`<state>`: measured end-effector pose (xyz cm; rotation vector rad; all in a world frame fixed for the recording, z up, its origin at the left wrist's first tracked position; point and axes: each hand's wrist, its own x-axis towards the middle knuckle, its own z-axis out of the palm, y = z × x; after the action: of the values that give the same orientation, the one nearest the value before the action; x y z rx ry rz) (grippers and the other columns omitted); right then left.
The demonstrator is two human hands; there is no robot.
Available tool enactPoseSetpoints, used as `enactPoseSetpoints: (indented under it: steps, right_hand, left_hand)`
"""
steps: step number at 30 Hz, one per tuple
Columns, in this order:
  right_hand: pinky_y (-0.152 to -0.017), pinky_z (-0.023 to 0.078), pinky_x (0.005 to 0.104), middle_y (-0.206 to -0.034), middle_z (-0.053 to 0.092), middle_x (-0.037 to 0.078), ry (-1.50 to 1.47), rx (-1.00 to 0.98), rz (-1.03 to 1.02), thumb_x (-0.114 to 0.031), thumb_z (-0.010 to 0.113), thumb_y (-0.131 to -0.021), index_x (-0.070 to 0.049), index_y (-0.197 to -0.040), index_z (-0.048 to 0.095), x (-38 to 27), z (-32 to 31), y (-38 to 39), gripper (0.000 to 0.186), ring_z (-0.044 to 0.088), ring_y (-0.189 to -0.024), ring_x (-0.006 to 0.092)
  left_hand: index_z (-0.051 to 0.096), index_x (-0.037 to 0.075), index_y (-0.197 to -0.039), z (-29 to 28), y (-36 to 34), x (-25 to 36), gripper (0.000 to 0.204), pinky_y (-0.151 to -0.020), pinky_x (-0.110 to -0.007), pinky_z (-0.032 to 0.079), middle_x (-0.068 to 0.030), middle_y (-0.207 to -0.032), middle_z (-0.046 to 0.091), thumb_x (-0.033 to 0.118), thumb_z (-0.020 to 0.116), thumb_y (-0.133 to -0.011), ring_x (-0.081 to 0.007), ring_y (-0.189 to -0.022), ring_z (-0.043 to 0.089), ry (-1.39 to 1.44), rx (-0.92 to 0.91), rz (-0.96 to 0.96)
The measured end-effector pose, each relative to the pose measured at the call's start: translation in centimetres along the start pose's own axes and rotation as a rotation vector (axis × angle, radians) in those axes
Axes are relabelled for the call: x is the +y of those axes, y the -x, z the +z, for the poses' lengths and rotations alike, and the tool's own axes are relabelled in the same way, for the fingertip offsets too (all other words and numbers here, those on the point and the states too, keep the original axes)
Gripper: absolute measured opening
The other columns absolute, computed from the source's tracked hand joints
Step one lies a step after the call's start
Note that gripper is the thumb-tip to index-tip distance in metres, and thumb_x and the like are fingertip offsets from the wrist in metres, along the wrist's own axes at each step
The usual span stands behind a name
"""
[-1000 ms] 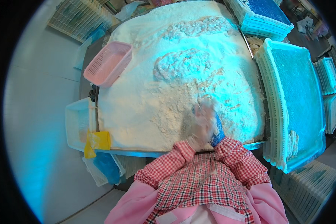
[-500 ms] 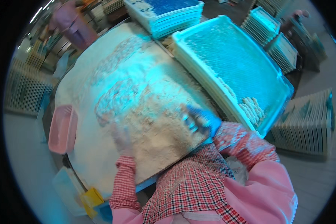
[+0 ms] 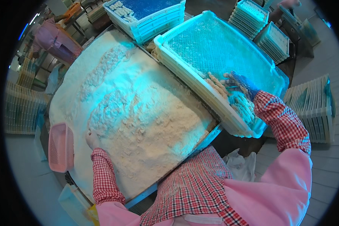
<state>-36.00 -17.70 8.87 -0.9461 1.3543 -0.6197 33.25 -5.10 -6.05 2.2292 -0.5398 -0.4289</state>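
The right hand [image 3: 240, 83], in a blue glove dusted with crumbs, reaches into the pale turquoise plastic tray [image 3: 184, 69] that stands to the right of the breading table [image 3: 209, 137]. Its fingers [image 3: 229, 78] are loosely curled over a few breaded strips [image 3: 217, 83], touching them at the tips; whether they actually clasp one or only rest on top cannot be told. More breaded strips [image 3: 244, 108] lie in a tight row just below the hand, along the near corner of the tray, close to the checked red-and-white cuff [image 3: 269, 107].

The left hand [image 3: 92, 138] lies well apart, on the far left of the table, sunk into the white breadcrumb heap [image 3: 139, 113]. The crumbs cover its fingers, so their spread cannot be told; only the back of the hand and the checked sleeve show. Just left of it, at the table's edge, sits a pink plastic basket [image 3: 59, 147].

Beyond the turquoise tray, a second white tray with a blue liner [image 3: 147, 15] holds a short row of breaded pieces in its far left corner. Stacks of white trays [image 3: 312, 109] stand at the right, and more stacks [image 3: 265, 26] at the top right. A person in pink [image 3: 54, 35] works at the top left.
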Motion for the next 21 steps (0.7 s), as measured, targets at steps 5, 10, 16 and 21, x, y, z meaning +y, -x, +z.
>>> enactPoseSetpoints:
  steps: [5,10,16,21]
  right_hand:
    - [-0.083,0.051,0.0369,-0.105,0.065,0.011,0.359,0.121,-0.127,-0.046,0.047,-0.097,-0.004,-0.131,0.051,1.9,-2.2,0.4,0.054,0.062,-0.089,0.0215]
    - [-0.090,0.048,0.0343,-0.118,0.062,0.011,0.397,-0.036,-0.406,-0.020,0.051,-0.098,0.000,-0.132,0.051,-2.1,10.7,3.9,0.039,0.060,-0.103,0.0170]
    - [-0.093,0.047,0.0409,-0.122,0.059,0.013,0.886,-0.297,-0.902,-0.012,0.066,-0.084,-0.008,-0.126,0.056,5.3,26.7,1.7,0.043,0.057,-0.109,0.0320]
    - [-0.087,0.047,0.0419,-0.121,0.057,0.011,1.158,-0.301,-1.220,-0.013,0.065,-0.080,-0.011,-0.124,0.058,9.9,35.9,0.2,0.044,0.054,-0.107,0.0326]
  left_hand:
    - [0.064,-0.001,-0.100,-0.3,1.2,-1.1,0.024,-0.063,-0.027,0.047,-0.0029,-0.088,0.063,0.020,0.059,-0.089,-0.0120,-0.073,0.059,0.447,-0.123,0.008]
    - [0.064,0.003,-0.101,-5.5,12.5,-1.4,0.018,-0.073,-0.031,0.048,-0.0066,-0.100,0.065,0.014,0.057,-0.088,-0.0201,-0.086,0.062,-0.108,-0.408,0.740]
    - [0.061,0.005,-0.112,-7.7,16.6,-3.9,0.027,-0.091,-0.041,0.045,-0.0145,-0.110,0.065,0.016,0.058,-0.087,-0.0323,-0.105,0.060,-0.254,-0.235,0.292]
    - [0.055,0.004,-0.118,-3.1,24.2,-1.5,0.033,-0.077,-0.045,0.049,-0.0196,-0.102,0.063,0.022,0.053,-0.090,-0.0358,-0.088,0.063,-0.478,-0.194,0.249]
